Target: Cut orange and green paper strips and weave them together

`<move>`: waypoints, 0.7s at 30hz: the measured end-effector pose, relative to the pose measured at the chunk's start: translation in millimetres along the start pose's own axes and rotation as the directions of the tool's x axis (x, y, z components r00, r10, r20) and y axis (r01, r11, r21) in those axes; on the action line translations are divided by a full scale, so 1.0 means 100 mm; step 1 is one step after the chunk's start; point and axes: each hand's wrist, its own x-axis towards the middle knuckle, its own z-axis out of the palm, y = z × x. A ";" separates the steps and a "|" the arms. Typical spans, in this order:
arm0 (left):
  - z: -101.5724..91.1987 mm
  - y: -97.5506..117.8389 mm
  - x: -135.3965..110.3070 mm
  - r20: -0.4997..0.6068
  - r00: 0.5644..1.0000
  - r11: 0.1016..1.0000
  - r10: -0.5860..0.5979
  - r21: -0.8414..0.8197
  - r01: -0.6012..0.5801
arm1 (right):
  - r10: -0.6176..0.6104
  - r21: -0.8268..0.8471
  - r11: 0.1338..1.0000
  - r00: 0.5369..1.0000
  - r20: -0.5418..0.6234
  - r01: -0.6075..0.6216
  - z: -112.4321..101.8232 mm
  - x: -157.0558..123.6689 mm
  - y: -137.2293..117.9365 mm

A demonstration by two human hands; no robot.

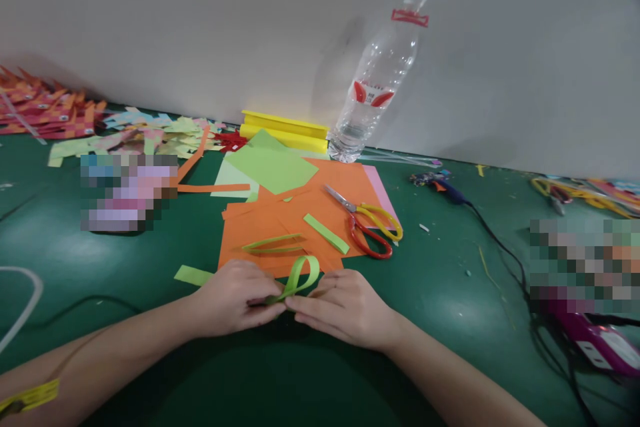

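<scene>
A light green paper strip [311, 268] is bent into a loop between my two hands. My left hand [240, 297] pinches it from the left, and my right hand [350, 307] pinches it from the right; their fingertips meet at the base of the loop. Just beyond them lie orange paper sheets [240, 220]. On these rest a flat green strip [326, 233], a thin folded green strip [273, 243] and scissors [370, 220] with one red and one yellow handle. Another green strip end [193, 275] shows beside my left wrist.
A tilted-looking plastic bottle [375, 73] stands by the wall near a yellow roll [285, 130]. Green paper [273, 163] overlaps the orange sheets. Paper scraps [165, 133] and orange-red woven pieces [45, 107] lie back left. At right are a corded tool [450, 192] and a purple device [590, 333].
</scene>
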 end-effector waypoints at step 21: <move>0.04 -0.03 -0.01 -0.103 0.989 0.948 0.105 0.312 -0.068 | 0.294 0.148 0.950 0.947 -0.133 -0.274 0.02 -0.01 0.01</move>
